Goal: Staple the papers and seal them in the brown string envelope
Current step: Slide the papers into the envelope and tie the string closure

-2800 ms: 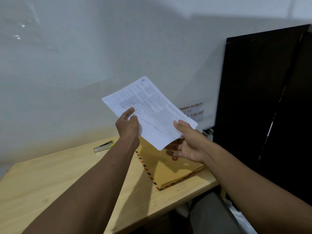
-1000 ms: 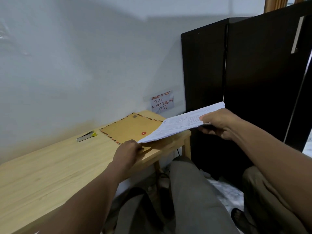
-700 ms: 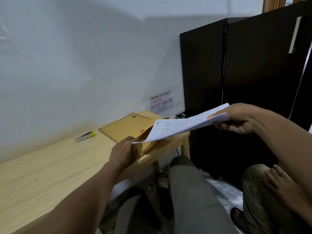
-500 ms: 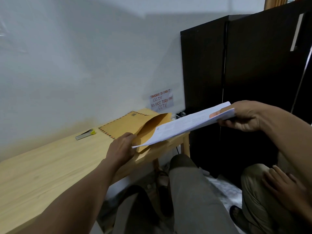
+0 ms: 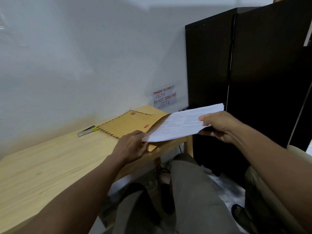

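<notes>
A light wooden table (image 5: 50, 166) stands against a pale wall (image 5: 67, 65) on the left. Near the table's back edge lies a small stapler (image 5: 87, 131) with a yellow end, just beside the far left corner of the envelope (image 5: 125, 124). The envelope is brown with a striped border and a red button. It lies flat on the right end of the table, and its open end points towards the table's right edge.

The left hand (image 5: 130, 147) reaches across the table, its thumb and curled fingers pinching the near edge of the envelope's open end. The brown flap rises just behind the papers (image 5: 182, 125). The papers are a white printed stack held nearly level above the table's right corner. Their lower left corner meets the left hand's fingers at the envelope's mouth. I cannot tell whether any of the stack is inside yet.

On the wall behind hangs a handwritten note (image 5: 164, 97) in red ink. The right hand (image 5: 217, 127) grips the right end of the papers, thumb on top and fingers curled beneath. Behind it stands a tall dark cabinet (image 5: 253, 73). Below are the person's grey trousers (image 5: 194, 191).
</notes>
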`<state>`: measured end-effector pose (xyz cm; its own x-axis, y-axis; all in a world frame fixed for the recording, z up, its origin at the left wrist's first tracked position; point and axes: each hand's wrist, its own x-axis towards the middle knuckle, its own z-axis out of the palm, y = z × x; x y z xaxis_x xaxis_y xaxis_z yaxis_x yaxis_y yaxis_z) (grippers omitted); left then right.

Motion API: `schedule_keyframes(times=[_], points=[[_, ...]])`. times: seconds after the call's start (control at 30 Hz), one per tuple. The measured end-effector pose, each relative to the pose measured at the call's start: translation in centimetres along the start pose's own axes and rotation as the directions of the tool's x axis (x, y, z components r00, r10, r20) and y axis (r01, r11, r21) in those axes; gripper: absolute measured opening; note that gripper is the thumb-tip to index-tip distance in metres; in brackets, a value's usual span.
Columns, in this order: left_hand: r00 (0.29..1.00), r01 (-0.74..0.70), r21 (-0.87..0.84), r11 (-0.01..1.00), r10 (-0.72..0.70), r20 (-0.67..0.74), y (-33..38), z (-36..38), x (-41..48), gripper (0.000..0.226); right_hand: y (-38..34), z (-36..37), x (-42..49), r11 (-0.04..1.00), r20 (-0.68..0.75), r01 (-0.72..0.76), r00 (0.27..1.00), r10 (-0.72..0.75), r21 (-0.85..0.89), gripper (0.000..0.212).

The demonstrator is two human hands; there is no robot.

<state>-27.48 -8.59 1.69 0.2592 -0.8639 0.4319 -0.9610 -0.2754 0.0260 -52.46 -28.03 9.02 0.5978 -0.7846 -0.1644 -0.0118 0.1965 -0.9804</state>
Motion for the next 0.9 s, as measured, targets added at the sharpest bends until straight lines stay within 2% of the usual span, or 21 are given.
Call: schedule_keyframes(times=[0.2,0.4,0.47,0.57,0.63,0.73,0.8,0.9], points=[[0.998,-0.06,-0.015,0.998,0.061,0.016,0.3,0.1,0.3,0.036,2.1,4.5,2.4,0.997,0.048,-0.006,0.999,0.01,-0.076,0.024],[0.998,-0.051,-0.025,0.998,0.052,0.026,-0.2,0.3,0.4,0.041,3.6,8.7,5.3,0.926,0.057,0.071,0.997,-0.053,-0.372,0.032],[0.999,-0.037,-0.023,0.999,0.038,0.038,-0.6,0.4,0.4,0.045,3.6,9.8,5.7,0.926,0.079,0.07,0.996,-0.044,-0.371,0.03],[0.999,-0.024,-0.031,0.999,0.025,0.034,-1.1,0.5,0.4,0.047,3.3,10.2,5.4,0.949,0.111,0.014,0.994,0.022,-0.315,0.014],[0.999,-0.019,-0.039,0.999,0.02,0.031,-1.5,0.5,0.3,0.047,3.6,9.6,5.3,0.944,0.085,-0.02,0.995,0.051,-0.33,0.009],[0.999,-0.022,-0.046,0.999,0.024,0.033,-1.8,0.6,0.1,0.046,3.9,9.0,5.4,0.935,-0.008,0.005,1.0,-0.009,-0.355,0.012],[0.999,-0.026,-0.057,0.998,0.028,0.032,-1.9,0.6,0.0,0.045,4.0,9.6,5.8,0.952,-0.037,-0.011,0.999,-0.001,-0.306,0.012],[0.999,-0.019,-0.07,0.997,0.022,0.031,-2.0,0.6,-0.2,0.047,4.0,11.2,6.3,0.977,-0.008,-0.038,0.999,0.037,-0.212,0.01]])
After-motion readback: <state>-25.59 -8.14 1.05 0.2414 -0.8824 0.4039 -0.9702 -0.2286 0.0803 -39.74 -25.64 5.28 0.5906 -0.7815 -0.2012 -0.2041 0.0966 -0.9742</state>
